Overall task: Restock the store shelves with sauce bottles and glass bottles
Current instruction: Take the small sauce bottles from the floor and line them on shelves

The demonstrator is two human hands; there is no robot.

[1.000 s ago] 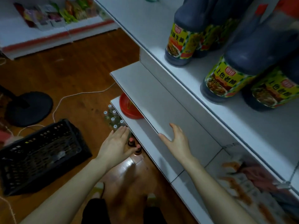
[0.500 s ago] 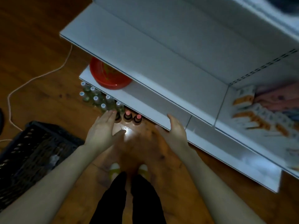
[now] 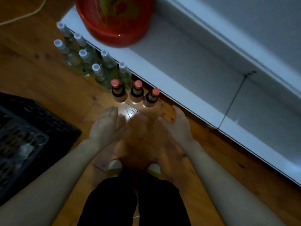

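Observation:
Three small brown sauce bottles with red caps (image 3: 136,91) stand in a row on the wooden floor, against the front edge of the white bottom shelf (image 3: 187,62). Behind them to the left stand several clear glass bottles with white caps (image 3: 91,62). My left hand (image 3: 106,126) hovers open just below the left red-capped bottle, fingers straight, holding nothing. My right hand (image 3: 177,124) hovers open below the right red-capped bottle, close to the shelf edge, also holding nothing.
A red plastic basin (image 3: 114,18) sits on the bottom shelf at the far left. A black plastic crate (image 3: 29,136) stands on the floor at my left. A white cord (image 3: 21,17) lies on the floor. My feet (image 3: 135,167) are below the hands.
The view has dropped from the upper shelves of large soy sauce bottles down to the floor. Both hands have come lower and closer to the red-capped bottles; neither has taken hold of anything.

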